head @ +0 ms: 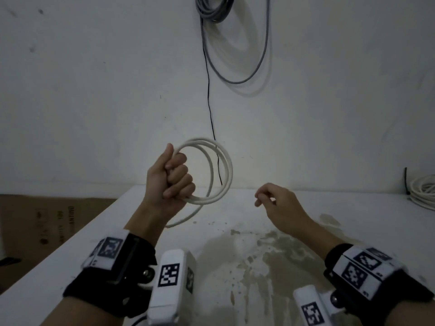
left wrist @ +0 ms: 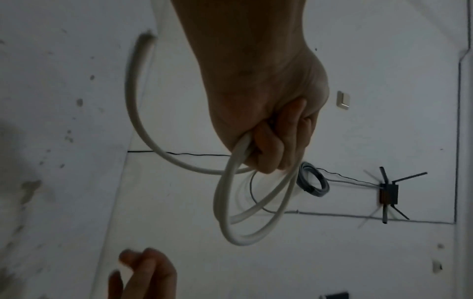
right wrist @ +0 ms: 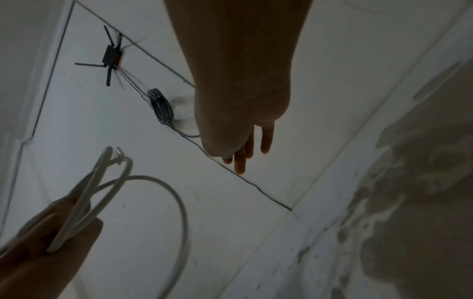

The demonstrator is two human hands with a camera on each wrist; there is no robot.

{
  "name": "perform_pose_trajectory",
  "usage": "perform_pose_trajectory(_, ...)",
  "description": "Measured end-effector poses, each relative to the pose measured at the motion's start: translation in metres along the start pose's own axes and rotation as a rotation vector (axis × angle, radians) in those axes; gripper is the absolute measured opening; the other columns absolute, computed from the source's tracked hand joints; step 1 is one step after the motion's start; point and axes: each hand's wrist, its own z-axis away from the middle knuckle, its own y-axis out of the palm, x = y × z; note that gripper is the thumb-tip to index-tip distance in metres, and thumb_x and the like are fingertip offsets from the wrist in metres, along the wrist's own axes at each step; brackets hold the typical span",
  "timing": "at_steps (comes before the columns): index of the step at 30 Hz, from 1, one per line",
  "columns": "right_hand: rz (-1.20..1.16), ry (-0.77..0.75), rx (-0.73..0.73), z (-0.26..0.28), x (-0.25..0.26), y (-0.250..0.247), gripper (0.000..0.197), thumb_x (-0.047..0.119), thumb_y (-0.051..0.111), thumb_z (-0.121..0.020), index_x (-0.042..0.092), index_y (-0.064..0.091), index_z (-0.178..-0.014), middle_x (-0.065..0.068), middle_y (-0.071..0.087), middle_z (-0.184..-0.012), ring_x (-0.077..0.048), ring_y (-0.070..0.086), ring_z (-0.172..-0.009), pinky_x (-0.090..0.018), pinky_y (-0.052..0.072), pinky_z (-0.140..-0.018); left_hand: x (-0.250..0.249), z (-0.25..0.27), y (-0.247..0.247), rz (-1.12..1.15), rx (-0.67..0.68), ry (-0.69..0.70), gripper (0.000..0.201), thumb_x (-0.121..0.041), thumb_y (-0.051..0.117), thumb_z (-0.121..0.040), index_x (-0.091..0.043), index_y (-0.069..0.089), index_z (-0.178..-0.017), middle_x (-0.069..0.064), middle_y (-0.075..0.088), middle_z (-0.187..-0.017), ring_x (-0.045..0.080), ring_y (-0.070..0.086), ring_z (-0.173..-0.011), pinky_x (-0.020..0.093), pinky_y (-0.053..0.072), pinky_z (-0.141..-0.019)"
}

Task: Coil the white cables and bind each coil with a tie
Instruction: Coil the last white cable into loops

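Note:
My left hand point(head: 173, 178) is a fist raised above the white table point(head: 235, 267), gripping a white cable coil point(head: 224, 170) of about three loops that stands upright to its right. A free tail of the cable point(head: 188, 218) curves down from the fist toward the table. In the left wrist view the fist point(left wrist: 276, 141) holds the loops point(left wrist: 258, 206) and the tail point(left wrist: 133, 113) arcs away. My right hand point(head: 268, 196) hovers to the right of the coil, fingers loosely curled, holding nothing. The right wrist view shows its fingers point(right wrist: 243, 155) hanging relaxed and the coil point(right wrist: 87, 200) at lower left.
More white cable point(head: 423, 191) lies at the table's far right edge beside a black tie-like strip point(head: 406, 182). A grey cable bundle point(head: 216, 10) and a thin black wire point(head: 209, 97) hang on the wall behind. Cardboard point(head: 47, 222) lies left of the table. Stains point(head: 270, 250) mark the tabletop.

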Motion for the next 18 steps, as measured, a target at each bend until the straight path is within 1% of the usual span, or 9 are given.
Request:
perform_pose_trajectory(1,-0.079,0.025,0.025,0.001,0.008,0.003,0.012,0.013,0.048,-0.095,0.018,0.059,-0.093,0.003,0.067,-0.088,-0.014,0.06,-0.088,-0.026,0.048,-0.077,-0.002,-0.001,0.001,0.015,0.038,-0.028,0.047,-0.038,0.031,-0.097,-0.016,0.043,-0.057,-0.003,0.023,-0.04,0.011,0.023,-0.03,0.024,0.019,-0.036)
perform_pose_trajectory(4,-0.353,0.069,0.235,-0.001,0.036,0.009,0.02,0.024,0.04,-0.099,0.03,0.05,-0.116,0.013,0.056,-0.114,-0.003,0.052,-0.109,-0.018,0.045,-0.088,0.004,-0.004,0.009,-0.175,-0.049,-0.07,0.05,-0.042,0.03,-0.093,-0.019,0.043,-0.05,-0.006,0.014,-0.038,0.01,0.014,-0.026,0.02,0.012,-0.032)
perform_pose_trajectory(6,-0.415,0.071,0.32,-0.005,0.048,0.015,0.03,0.021,0.039,-0.1,0.032,0.037,-0.127,0.016,0.047,-0.119,0.006,0.046,-0.109,-0.017,0.04,-0.091,0.007,-0.005,0.009,-0.088,0.069,-0.124,0.046,-0.039,0.032,-0.095,-0.019,0.04,-0.055,-0.004,0.02,-0.039,0.011,0.02,-0.027,0.021,0.017,-0.033)
perform_pose_trajectory(8,-0.285,0.004,0.219,-0.009,0.053,0.023,0.042,0.022,0.045,-0.097,0.023,0.027,-0.135,0.01,0.041,-0.12,0.016,0.046,-0.097,-0.019,0.041,-0.089,0.007,-0.006,0.008,0.032,0.177,-0.189,0.04,-0.035,0.033,-0.099,-0.017,0.034,-0.063,0.0,0.029,-0.043,0.014,0.03,-0.032,0.025,0.023,-0.038)
perform_pose_trajectory(10,-0.204,-0.031,0.027,-0.013,0.052,0.028,0.051,0.023,0.051,-0.094,0.014,0.023,-0.136,-0.003,0.037,-0.119,0.003,0.049,-0.089,-0.021,0.046,-0.08,0.007,-0.005,0.005,0.06,0.197,-0.209,0.038,-0.034,0.032,-0.1,-0.016,0.032,-0.066,0.002,0.032,-0.045,0.016,0.033,-0.034,0.026,0.025,-0.04)
perform_pose_trajectory(12,-0.153,-0.011,-0.078,-0.016,0.049,0.028,0.055,0.024,0.053,-0.093,0.013,0.024,-0.138,-0.005,0.031,-0.116,-0.011,0.048,-0.085,-0.019,0.043,-0.075,0.007,-0.003,0.004,0.058,0.224,-0.221,0.038,-0.034,0.032,-0.1,-0.016,0.032,-0.067,0.003,0.032,-0.046,0.017,0.034,-0.035,0.026,0.025,-0.04)
perform_pose_trajectory(14,-0.104,-0.014,-0.063,-0.017,0.047,0.026,0.048,0.023,0.054,-0.092,0.014,0.034,-0.135,-0.004,0.032,-0.116,-0.006,0.043,-0.085,-0.005,0.038,-0.07,0.006,-0.001,0.004,0.066,0.232,-0.228,0.038,-0.034,0.031,-0.101,-0.015,0.032,-0.068,0.004,0.032,-0.047,0.018,0.034,-0.036,0.026,0.021,-0.039)
perform_pose_trajectory(16,-0.083,-0.062,-0.033,-0.018,0.046,0.026,0.033,0.019,0.054,-0.092,0.012,0.046,-0.124,-0.008,0.041,-0.118,-0.002,0.043,-0.086,0.003,0.035,-0.069,0.003,-0.001,0.002,0.081,0.218,-0.256,0.038,-0.034,0.031,-0.101,-0.014,0.031,-0.068,0.003,0.029,-0.045,0.017,0.032,-0.036,0.024,0.016,-0.038)
perform_pose_trajectory(18,-0.108,-0.079,-0.028,-0.019,0.045,0.028,0.019,0.018,0.054,-0.093,0.011,0.054,-0.11,-0.005,0.053,-0.107,-0.008,0.049,-0.086,-0.003,0.041,-0.073,0.004,-0.001,0.002,0.096,0.231,-0.26,0.039,-0.034,0.033,-0.1,-0.014,0.034,-0.067,0.003,0.029,-0.044,0.016,0.032,-0.035,0.024,0.016,-0.037)
